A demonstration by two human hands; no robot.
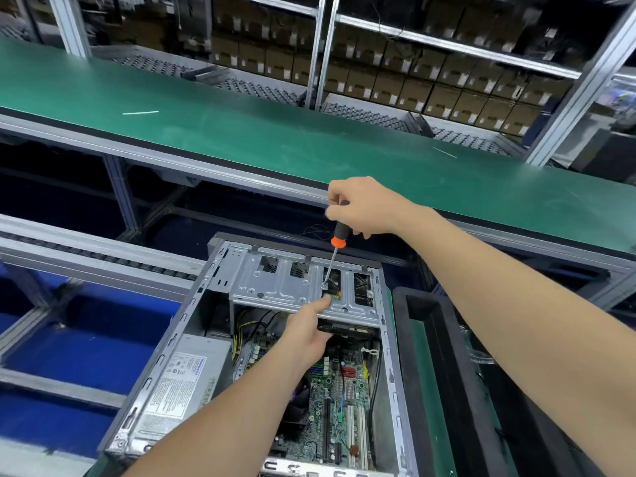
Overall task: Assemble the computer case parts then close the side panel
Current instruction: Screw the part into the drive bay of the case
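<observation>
Computer case open at lower centre of frame; side panel off, not identifiable in view; drive cage seated at case's upper end; right hand wrapped round screwdriver, tip on screw in cage top; left hand forefinger straight, pressing cage beside screw, other fingers hidden; judged mid-task: fastening under way, panel closing outstanding.

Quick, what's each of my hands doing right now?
Left hand: index finger on the drive cage; grip unclear.
Right hand: gripping the screwdriver.
</observation>
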